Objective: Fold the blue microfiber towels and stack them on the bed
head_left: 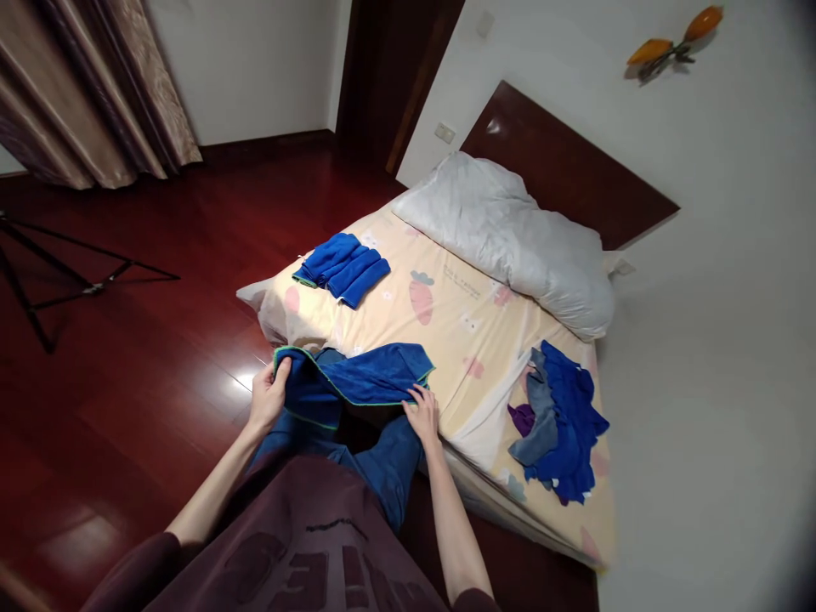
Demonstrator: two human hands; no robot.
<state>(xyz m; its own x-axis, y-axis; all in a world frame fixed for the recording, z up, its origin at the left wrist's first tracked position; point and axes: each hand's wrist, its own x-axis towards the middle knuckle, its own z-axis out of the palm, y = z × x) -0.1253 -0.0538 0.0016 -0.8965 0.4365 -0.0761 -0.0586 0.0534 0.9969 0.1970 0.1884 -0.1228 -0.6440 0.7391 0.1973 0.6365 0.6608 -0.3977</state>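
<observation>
A blue towel (376,374) with green edging stretches sideways in front of me, between my lap and the near edge of the bed. Its left end is pinched between the thumb and fingers of my left hand (269,395), and part of the cloth droops below. My right hand (422,414) grips the towel's near edge by the right end, its fingers slightly apart over the cloth. That right end rests at the bed's edge. Farther back on the bed, several rolled or folded blue towels (344,268) lie side by side.
A loose heap of blue cloths (564,425) lies on the bed's right side, with a grey cloth (539,408) and a purple cloth (521,418). A white quilt (503,229) is bunched by the headboard (561,161). A black tripod (89,285) stands on the floor at left.
</observation>
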